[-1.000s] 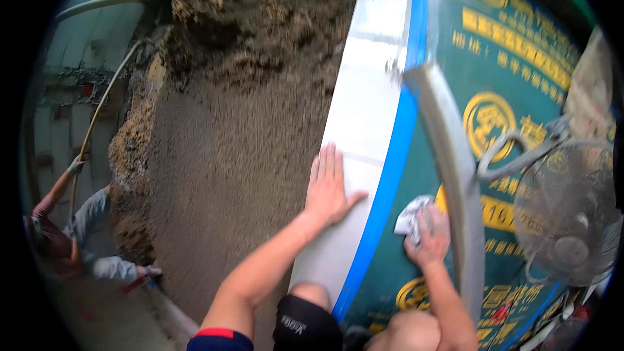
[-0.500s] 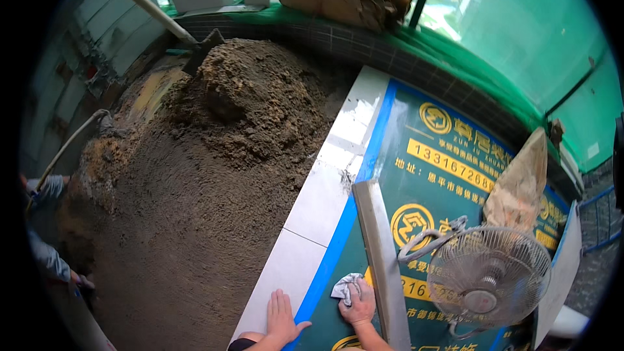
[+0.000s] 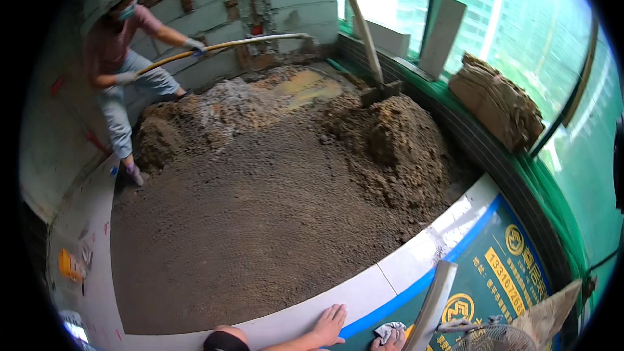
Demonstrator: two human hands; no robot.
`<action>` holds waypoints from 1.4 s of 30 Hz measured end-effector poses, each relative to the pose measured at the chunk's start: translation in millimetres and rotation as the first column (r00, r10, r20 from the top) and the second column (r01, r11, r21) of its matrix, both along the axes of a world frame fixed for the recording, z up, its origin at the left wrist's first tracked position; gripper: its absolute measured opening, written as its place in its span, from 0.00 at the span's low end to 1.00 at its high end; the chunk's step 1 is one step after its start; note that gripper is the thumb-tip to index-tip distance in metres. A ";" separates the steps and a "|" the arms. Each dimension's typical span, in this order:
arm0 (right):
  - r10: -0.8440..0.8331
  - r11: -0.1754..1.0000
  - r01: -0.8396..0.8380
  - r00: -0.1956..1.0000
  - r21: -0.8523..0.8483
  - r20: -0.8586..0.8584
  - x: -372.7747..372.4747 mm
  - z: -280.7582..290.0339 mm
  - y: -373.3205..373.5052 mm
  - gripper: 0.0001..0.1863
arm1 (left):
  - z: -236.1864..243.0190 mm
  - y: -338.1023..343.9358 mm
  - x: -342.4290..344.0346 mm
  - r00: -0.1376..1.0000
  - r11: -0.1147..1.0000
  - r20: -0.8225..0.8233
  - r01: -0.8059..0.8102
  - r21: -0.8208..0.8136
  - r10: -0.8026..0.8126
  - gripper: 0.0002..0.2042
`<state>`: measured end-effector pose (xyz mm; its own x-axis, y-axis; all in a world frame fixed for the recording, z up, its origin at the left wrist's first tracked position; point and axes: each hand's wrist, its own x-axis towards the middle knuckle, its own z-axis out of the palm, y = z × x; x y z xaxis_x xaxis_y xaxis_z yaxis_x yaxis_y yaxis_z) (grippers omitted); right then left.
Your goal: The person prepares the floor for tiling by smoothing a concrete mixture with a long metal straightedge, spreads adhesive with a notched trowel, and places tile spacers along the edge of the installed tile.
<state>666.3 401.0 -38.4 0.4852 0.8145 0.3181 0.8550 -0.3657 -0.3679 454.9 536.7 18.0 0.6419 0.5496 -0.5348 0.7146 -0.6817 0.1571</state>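
At the lower edge of the view, the left hand [image 3: 329, 325] lies flat with fingers spread on a white tile [image 3: 364, 292], palm down as if bearing weight, holding nothing. Just beside it, the right hand [image 3: 383, 343] is only partly in view at the frame's bottom; it rests against a crumpled grey-white rag [image 3: 390, 331] on the green printed sheet [image 3: 494, 273], though whether it grips the rag cannot be told. A pale straight bar [image 3: 434, 305] leans across the sheet close to that hand. The tile forms 1 piece of a laid row bordering a broad bed of brown mortar [image 3: 260, 221], spread level near the tiles and heaped higher toward the far wall. A shovel [image 3: 380, 91] stands stuck upright in the heap, parked within reach. At the far left a co-worker [image 3: 123, 65] in gloves holds a long-handled tool [image 3: 221, 45] over the wetter mix. A stack of sacks [image 3: 497, 101] sits on the window ledge, off the wet floor. A fan [image 3: 497, 338] stands at the lower right.
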 end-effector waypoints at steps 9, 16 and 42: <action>-0.088 0.951 0.050 0.990 -0.306 -0.114 3.1 -28.9 -21.5 0.42 | -10.9 52.2 -145.1 0.796 0.871 0.369 -0.380 -0.311 0.479 0.21; 0.000 0.987 0.001 1.000 -0.163 0.006 2.4 -20.7 -16.4 0.39 | -11.2 -117.7 -319.4 0.633 0.523 -0.240 -0.757 -0.393 0.736 0.30; 0.764 0.396 -0.454 0.645 -0.798 0.011 -144.7 181.6 30.3 0.32 | 38.7 -545.8 -651.6 -0.691 -0.710 -0.180 -0.701 -0.067 0.700 0.38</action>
<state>521.7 431.3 143.2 -0.2522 0.8552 -0.4529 0.9438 0.3207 0.0801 -196.7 -9.1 56.7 -0.7357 0.0168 -0.6771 -0.0432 0.9965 0.0717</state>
